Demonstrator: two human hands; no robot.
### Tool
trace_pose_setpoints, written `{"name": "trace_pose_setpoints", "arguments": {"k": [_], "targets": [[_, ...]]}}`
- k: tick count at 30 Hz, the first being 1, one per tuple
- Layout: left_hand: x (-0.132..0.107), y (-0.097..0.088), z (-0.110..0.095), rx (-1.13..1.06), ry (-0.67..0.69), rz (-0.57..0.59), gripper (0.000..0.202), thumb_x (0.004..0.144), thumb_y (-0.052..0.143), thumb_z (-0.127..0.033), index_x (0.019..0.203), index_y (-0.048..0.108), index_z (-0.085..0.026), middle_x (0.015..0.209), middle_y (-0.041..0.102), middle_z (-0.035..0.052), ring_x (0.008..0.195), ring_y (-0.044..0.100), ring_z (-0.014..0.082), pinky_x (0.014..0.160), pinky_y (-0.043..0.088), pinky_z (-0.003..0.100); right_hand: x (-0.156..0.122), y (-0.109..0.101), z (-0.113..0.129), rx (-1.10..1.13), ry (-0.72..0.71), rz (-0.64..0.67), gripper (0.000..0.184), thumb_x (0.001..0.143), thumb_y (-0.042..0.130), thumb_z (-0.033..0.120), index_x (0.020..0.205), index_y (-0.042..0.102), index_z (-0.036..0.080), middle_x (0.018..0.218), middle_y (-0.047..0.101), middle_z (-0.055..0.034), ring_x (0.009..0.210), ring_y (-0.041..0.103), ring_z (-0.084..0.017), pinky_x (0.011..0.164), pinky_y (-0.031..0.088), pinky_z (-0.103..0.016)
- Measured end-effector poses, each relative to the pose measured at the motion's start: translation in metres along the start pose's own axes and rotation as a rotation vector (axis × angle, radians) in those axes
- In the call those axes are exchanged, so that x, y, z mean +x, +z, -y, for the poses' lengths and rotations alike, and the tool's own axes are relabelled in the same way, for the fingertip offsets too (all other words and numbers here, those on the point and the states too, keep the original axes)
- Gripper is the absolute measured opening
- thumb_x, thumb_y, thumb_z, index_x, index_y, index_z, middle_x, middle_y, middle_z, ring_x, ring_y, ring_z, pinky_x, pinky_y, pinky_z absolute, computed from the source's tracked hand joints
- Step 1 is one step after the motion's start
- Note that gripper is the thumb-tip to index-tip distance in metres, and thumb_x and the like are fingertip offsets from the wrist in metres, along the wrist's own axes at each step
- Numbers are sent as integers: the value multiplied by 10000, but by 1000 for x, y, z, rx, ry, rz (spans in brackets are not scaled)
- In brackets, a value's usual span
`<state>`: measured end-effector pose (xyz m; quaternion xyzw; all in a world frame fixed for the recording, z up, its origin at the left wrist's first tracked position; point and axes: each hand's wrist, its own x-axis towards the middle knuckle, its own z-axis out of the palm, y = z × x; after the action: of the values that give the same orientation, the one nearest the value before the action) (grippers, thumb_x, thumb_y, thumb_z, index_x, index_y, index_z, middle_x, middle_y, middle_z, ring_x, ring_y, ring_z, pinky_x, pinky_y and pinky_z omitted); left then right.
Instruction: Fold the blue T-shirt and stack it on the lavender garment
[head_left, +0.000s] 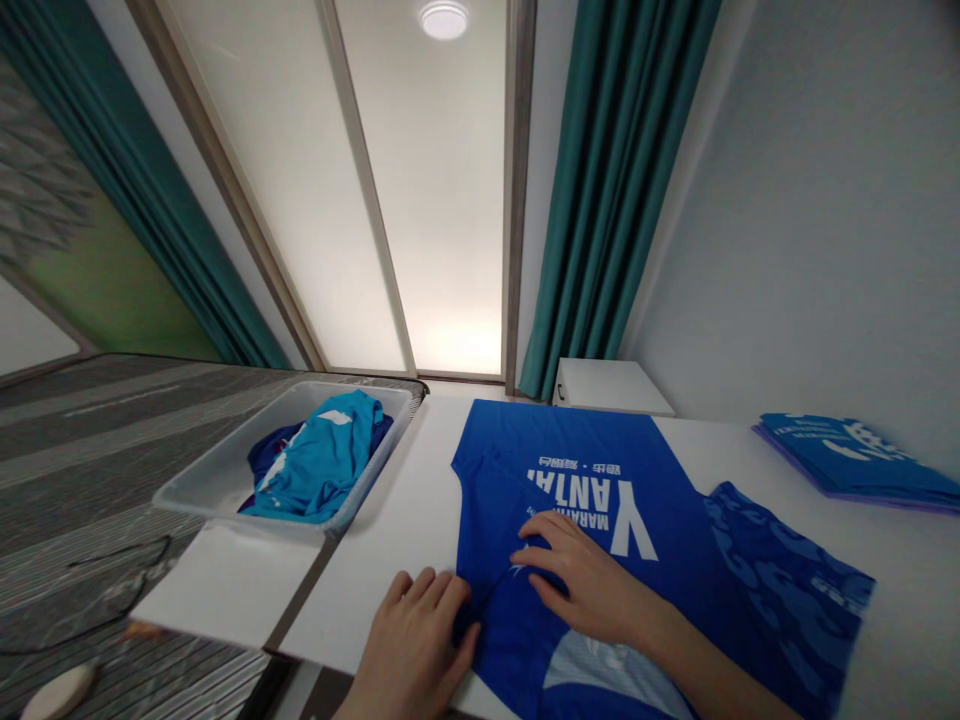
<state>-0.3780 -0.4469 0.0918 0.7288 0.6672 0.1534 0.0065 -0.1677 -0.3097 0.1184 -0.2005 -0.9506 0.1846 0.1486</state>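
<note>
Here we are from the head view, and both hands are down on a blue marathon T-shirt [577,480], flat on the white bench [405,545]! The right hand [585,590] lies spread across the shirt's middle, fingers pressing on the fabric, no pinch. The left hand [409,645] sits at the shirt's near edge, fingers spread, gripping nothing. Just right of the right hand lies a patterned blue garment [787,590], and further right, a folded blue stack [847,460]. Ahead of the left hand, a grey plastic tray [202,480] holds a crumpled teal shirt [322,460].
</note>
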Motion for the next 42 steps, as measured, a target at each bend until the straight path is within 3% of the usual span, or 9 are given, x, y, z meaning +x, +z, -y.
{"name": "trace_pose_setpoints", "arguments": {"k": [9,19,29,32,34,37,42], "targets": [[12,12,-1,185,66,1,158,874,535,-92,823,590,-231,819,653,2,806,589,217,691,370,343,0,3,-10,-24,10,-62,287,906,489,129,1104,666,237,1109,609,-89,1097,544,-236,973,458,-449],[1,5,13,190,59,41,173,856,570,-71,853,605,-240,839,664,-3,801,613,223,687,380,344,0,4,-15,-51,46,-59,285,915,472,117,1125,638,216,1114,598,-92,1087,542,-237,959,462,-449],[-11,-3,27,192,99,24,181,826,565,-63,833,608,-239,852,655,17,795,602,221,686,406,340,1,2,-19,-114,66,-72,271,923,461,110,1070,670,203,1088,634,-84,1075,561,-230,962,458,-427],[-6,-8,32,157,137,-20,157,877,509,-120,797,592,-226,803,635,27,756,593,220,666,425,345,1,2,-18,-119,64,-79,274,928,449,106,1048,675,204,1064,648,-82,1047,573,-232,937,470,-425],[2,-9,37,117,130,-77,176,922,453,-159,863,608,-219,834,644,43,789,603,226,689,455,360,2,1,-17,-117,66,-76,271,927,448,102,1038,676,200,1056,651,-82,1035,576,-231,927,475,-422],[19,-8,42,43,127,-161,265,961,426,-214,1175,579,-194,1083,662,92,991,614,241,826,497,390,2,1,-16,-109,66,-78,261,924,459,103,1040,672,197,1056,649,-81,1031,576,-230,921,477,-414],[43,4,45,-5,223,-129,519,997,402,-269,1498,300,-183,1503,429,113,1362,417,248,1093,400,420,1,0,-18,-107,61,-87,278,932,445,99,1075,661,197,1068,647,-78,1038,567,-224,937,464,-412]]}}
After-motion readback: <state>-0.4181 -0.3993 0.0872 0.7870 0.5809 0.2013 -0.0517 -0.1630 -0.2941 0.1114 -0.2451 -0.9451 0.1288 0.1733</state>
